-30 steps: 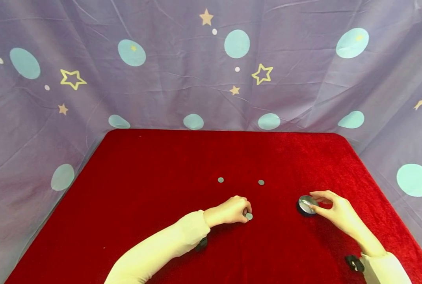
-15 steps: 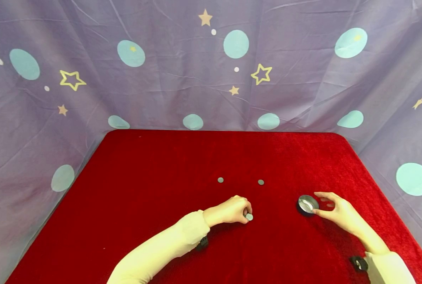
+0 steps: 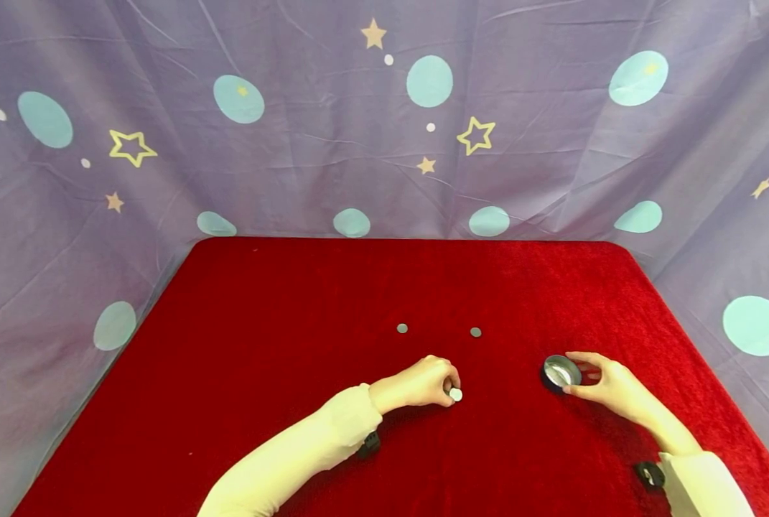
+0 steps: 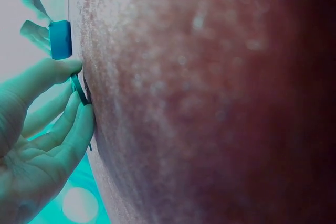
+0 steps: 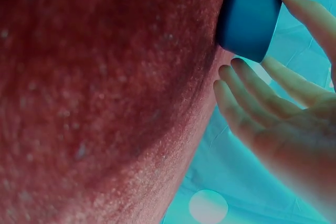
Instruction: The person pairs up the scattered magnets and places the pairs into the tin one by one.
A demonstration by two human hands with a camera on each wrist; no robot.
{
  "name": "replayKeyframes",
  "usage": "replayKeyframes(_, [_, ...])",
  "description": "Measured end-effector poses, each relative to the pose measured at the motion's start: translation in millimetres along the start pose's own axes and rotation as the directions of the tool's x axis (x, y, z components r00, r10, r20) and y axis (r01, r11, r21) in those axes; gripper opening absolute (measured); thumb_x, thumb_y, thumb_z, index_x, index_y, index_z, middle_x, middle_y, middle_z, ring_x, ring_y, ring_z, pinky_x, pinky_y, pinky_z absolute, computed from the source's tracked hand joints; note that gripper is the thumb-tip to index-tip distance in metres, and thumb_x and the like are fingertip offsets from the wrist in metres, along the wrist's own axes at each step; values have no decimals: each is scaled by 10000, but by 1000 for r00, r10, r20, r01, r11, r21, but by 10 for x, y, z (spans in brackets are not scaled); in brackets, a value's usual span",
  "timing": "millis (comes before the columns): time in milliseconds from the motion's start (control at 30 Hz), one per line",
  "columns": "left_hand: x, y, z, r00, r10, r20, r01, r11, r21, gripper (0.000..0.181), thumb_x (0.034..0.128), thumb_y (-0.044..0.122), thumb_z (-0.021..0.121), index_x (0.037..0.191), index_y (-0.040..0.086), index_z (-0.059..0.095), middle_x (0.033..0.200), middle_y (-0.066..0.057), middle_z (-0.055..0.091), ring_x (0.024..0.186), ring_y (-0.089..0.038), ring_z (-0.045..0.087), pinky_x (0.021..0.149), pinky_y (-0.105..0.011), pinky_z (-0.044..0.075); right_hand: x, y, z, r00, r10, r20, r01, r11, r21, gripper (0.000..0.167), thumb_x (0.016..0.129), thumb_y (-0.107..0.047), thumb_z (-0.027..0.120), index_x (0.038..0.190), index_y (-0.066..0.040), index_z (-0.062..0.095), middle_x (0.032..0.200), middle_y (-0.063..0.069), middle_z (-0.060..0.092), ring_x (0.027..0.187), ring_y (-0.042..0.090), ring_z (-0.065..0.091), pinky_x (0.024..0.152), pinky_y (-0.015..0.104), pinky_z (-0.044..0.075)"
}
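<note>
My left hand (image 3: 421,383) pinches a small pale round disc (image 3: 456,394) low over the red cloth. In the left wrist view that disc (image 4: 79,88) shows nearly edge-on, thin and dark, between thumb and fingertips. To the right stands a small round tin (image 3: 561,372), dark outside and silvery inside, its open side up. My right hand (image 3: 619,388) has its thumb and index finger at opposite sides of the tin's rim. From the right wrist, thumb and index finger meet the upper edge of the tin (image 5: 250,18), while the other fingers extend below, apart from it.
Two more small grey discs, a left one (image 3: 402,328) and a right one (image 3: 476,332), lie flat farther back. A red velvety cloth (image 3: 281,309) covers the table. Behind and beside it hangs a purple curtain (image 3: 332,136) with stars and dots.
My right hand drew slightly back from the tin, then came in again to its rim. The tin stays in place. My left hand keeps the disc with almost no movement.
</note>
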State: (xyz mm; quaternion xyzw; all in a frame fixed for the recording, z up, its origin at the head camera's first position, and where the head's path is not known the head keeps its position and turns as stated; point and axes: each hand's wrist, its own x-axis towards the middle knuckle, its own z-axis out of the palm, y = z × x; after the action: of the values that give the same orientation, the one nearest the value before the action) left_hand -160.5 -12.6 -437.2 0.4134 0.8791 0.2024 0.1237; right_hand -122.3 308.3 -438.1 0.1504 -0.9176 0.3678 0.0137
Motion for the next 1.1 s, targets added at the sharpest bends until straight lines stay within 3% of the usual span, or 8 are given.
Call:
replayKeyframes(433, [115, 85, -69, 1000, 10, -13, -10, 999, -31, 156, 718, 134, 715, 858, 82, 672, 750, 41, 565, 656, -5, 483, 591, -79, 365, 12, -20, 13, 997, 47, 69, -54, 993, 109, 537, 697, -81, 731, 1115, 154, 489, 965, 241, 594, 793, 31, 582, 647, 181, 482])
replayKeyframes(833, [367, 267, -147, 997, 49, -62, -54, 995, -83, 162, 722, 136, 720, 867, 81, 672, 777, 33, 579, 681, -1, 520, 607, -58, 377, 17, 14, 15, 997, 44, 67, -52, 990, 132, 527, 701, -74, 725, 1112, 158, 490, 977, 253, 591, 799, 21, 582, 651, 172, 481])
replayKeyframes(1100, [532, 350, -141, 992, 76, -103, -83, 994, -74, 170, 726, 136, 712, 884, 89, 675, 794, 32, 589, 698, 2, 537, 619, -48, 375, 12, 8, 5, 996, 48, 71, -58, 989, 135, 528, 703, -78, 724, 1114, 158, 490, 977, 257, 593, 801, 41, 592, 648, 160, 477])
